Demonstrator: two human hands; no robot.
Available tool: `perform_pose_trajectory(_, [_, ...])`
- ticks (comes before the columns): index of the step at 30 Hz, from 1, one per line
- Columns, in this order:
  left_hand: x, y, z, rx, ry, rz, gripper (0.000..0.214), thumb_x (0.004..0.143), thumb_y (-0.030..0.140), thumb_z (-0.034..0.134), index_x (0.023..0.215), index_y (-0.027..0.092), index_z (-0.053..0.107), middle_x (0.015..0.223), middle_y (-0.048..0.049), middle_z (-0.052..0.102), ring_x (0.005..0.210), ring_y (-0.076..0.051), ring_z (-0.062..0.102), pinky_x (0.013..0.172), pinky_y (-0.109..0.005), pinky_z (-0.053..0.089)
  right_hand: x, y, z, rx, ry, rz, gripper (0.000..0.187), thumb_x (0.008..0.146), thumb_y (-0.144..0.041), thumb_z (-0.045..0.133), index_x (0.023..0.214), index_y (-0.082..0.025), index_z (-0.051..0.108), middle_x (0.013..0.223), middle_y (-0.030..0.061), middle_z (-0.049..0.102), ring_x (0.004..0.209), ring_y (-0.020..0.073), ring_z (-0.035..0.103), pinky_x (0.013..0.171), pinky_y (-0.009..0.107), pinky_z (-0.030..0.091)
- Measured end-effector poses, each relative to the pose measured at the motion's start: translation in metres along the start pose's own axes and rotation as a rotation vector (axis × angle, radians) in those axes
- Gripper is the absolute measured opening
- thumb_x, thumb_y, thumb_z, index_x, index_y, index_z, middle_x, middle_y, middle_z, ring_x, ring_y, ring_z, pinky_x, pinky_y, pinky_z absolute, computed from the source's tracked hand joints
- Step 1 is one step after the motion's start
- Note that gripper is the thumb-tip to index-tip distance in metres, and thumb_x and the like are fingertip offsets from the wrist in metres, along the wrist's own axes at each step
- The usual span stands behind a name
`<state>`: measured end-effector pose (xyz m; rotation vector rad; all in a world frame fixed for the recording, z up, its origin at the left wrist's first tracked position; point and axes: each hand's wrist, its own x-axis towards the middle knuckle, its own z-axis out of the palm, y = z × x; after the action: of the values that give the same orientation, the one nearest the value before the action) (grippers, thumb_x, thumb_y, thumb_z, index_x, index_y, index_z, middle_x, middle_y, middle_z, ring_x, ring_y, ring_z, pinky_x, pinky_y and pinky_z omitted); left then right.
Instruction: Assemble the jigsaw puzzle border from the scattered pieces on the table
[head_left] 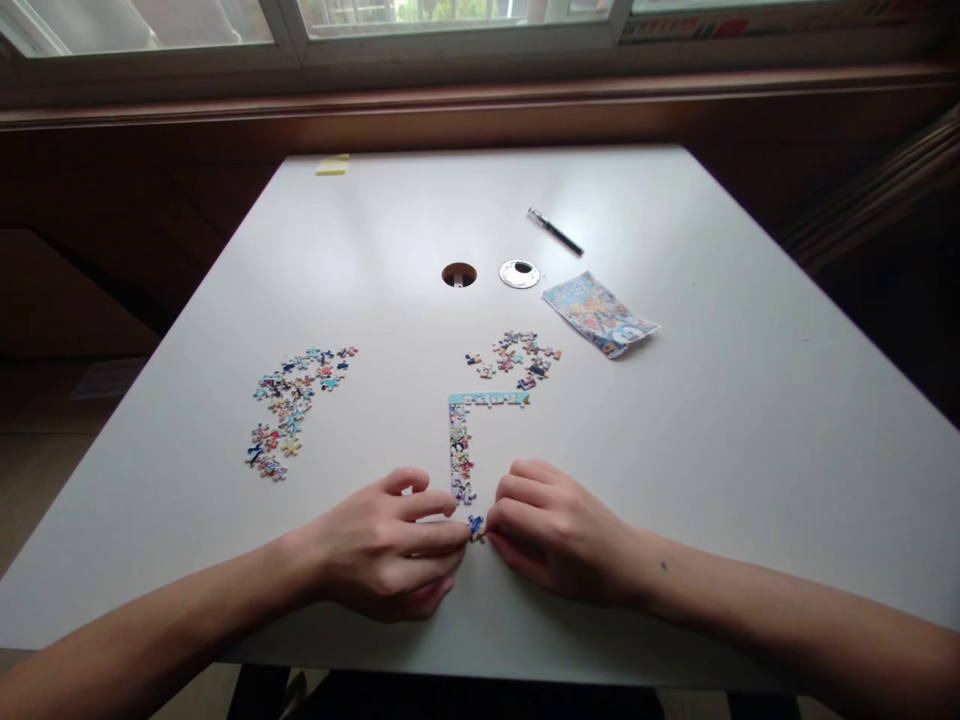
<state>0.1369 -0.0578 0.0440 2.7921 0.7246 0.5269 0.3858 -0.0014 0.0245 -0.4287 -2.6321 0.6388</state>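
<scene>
A small blue puzzle piece (476,526) sits between my two hands near the table's front edge. From the left, my left hand (397,545) reaches it with fingertips closed at its edge, the upper fingers loosely bent. My right hand (551,525) has its fingers curled and pinches the piece's right side. Just above lies the joined puzzle border (459,450), a corner shape with a column running down and a light-blue top row (489,399). The blue piece lies just below the column's lower end, with a small gap showing. My fingers partly cover it.
Loose puzzle pieces (289,405) spread at the left, and a smaller pile (525,355) lies above the border. A picture sheet (600,313), a pen (555,231), a round cover (519,273), a table hole (459,275) and a yellow sticky note (333,165) are farther back.
</scene>
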Motion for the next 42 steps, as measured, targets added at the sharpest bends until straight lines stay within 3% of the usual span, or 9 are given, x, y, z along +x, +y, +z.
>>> perform_pose_trajectory(6, [0.002,0.000,0.004,0.096,0.119,-0.126,0.004,0.090,0.024,0.065,0.089,0.020,0.065,0.090,-0.0051,0.069,0.084,-0.020,0.062,0.073,-0.037,0.042,0.000,0.001,0.003,-0.007,0.011,0.011,0.016,0.098,-0.022,0.054,0.087,-0.017,0.064,0.076,0.0037,0.060,0.071,0.0161,0.046,0.069,0.030,0.038])
perform_pose_trajectory(11, [0.004,0.002,0.012,0.092,0.124,-0.246,0.005,0.091,0.025,0.067,0.089,0.020,0.065,0.079,-0.0026,0.059,0.074,-0.017,0.053,0.068,-0.033,0.039,0.000,0.001,0.005,-0.032,0.029,-0.015,0.020,0.099,-0.023,0.054,0.083,-0.017,0.064,0.073,0.0025,0.060,0.070,0.0160,0.045,0.067,0.031,0.036])
perform_pose_trajectory(17, [0.004,0.003,0.017,0.041,0.178,-0.292,0.001,0.089,0.018,0.066,0.090,0.019,0.067,0.080,-0.0023,0.060,0.072,-0.016,0.052,0.069,-0.032,0.041,-0.004,0.002,0.007,-0.063,0.019,-0.085,0.019,0.100,-0.016,0.049,0.093,-0.016,0.066,0.076,0.0033,0.061,0.071,0.0166,0.047,0.066,0.032,0.036])
perform_pose_trajectory(22, [0.003,-0.001,0.017,0.079,0.211,-0.277,0.003,0.088,0.016,0.066,0.091,0.018,0.066,0.079,-0.0025,0.060,0.072,-0.016,0.051,0.067,-0.032,0.041,0.000,0.000,0.003,-0.081,0.075,-0.056,0.013,0.098,-0.019,0.055,0.097,-0.014,0.067,0.080,0.0056,0.063,0.074,0.0173,0.050,0.069,0.032,0.043])
perform_pose_trajectory(25, [0.004,-0.001,0.014,0.133,0.216,-0.242,0.003,0.089,0.016,0.066,0.091,0.017,0.065,0.077,-0.0022,0.059,0.070,-0.016,0.052,0.065,-0.032,0.040,0.003,-0.002,0.000,-0.119,0.125,-0.074,0.013,0.096,-0.016,0.058,0.106,-0.013,0.067,0.095,0.0097,0.068,0.089,0.0209,0.056,0.078,0.035,0.048])
perform_pose_trajectory(29, [0.004,-0.001,0.009,0.186,0.197,-0.222,0.002,0.090,0.016,0.065,0.091,0.017,0.064,0.076,-0.0015,0.058,0.069,-0.016,0.053,0.063,-0.031,0.040,0.000,-0.002,0.002,-0.149,0.106,-0.107,0.022,0.096,-0.013,0.057,0.117,-0.011,0.064,0.112,0.0108,0.070,0.109,0.0260,0.055,0.086,0.038,0.049])
perform_pose_trajectory(37, [0.003,-0.001,0.011,0.188,0.197,-0.215,0.006,0.089,0.015,0.067,0.095,0.015,0.066,0.077,-0.0033,0.062,0.071,-0.017,0.055,0.064,-0.032,0.043,-0.003,0.001,0.005,-0.151,0.068,-0.115,0.020,0.096,-0.012,0.057,0.115,-0.011,0.065,0.117,0.0109,0.070,0.110,0.0257,0.054,0.088,0.038,0.049])
perform_pose_trajectory(42, [0.001,-0.003,0.015,0.123,0.245,-0.182,0.018,0.086,0.009,0.070,0.102,0.015,0.066,0.098,-0.0075,0.070,0.090,-0.020,0.062,0.076,-0.034,0.050,0.000,0.000,0.003,-0.171,0.052,-0.117,0.021,0.097,-0.013,0.057,0.115,-0.011,0.066,0.118,0.0103,0.070,0.107,0.0260,0.054,0.087,0.039,0.049])
